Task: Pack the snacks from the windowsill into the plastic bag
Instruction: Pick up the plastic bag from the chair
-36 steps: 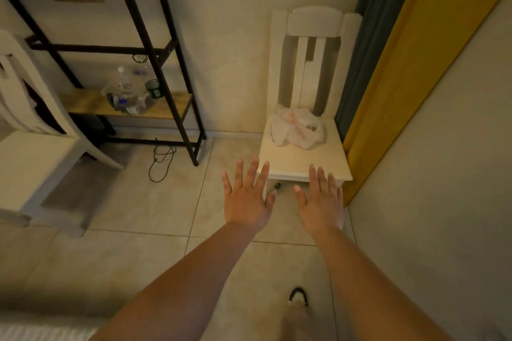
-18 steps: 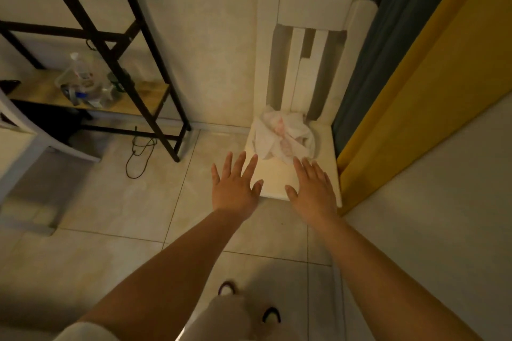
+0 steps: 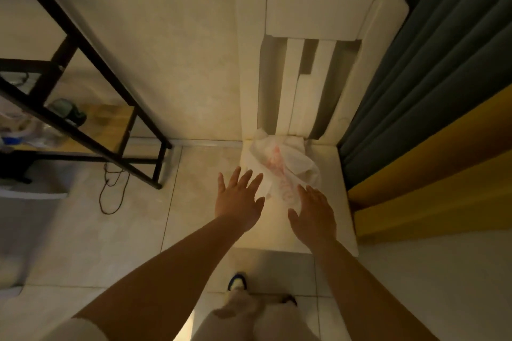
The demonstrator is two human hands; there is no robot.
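Fingers (image 3: pixel 250 178) of both hands spread wide, holding nothing: left hand (image 3: pixel 238 200) and right hand (image 3: pixel 313 213) flank the near end of the crumpled bag (image 3: pixel 285 169), which lies just beyond the fingertips on the chair (image 3: pixel 336 171).

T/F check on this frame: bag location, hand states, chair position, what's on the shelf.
1. The plastic bag lies crumpled on the seat of the white chair. True.
2. The left hand grips the bag. False: its fingers are spread and straight, holding nothing, just left of the bag.
3. The right hand is open, over the seat beside the bag. True.
4. The chair stands in the middle of the room. False: its back is against the wall, beside the curtain.
5. The black metal shelf stands right of the chair. False: it is to the left.
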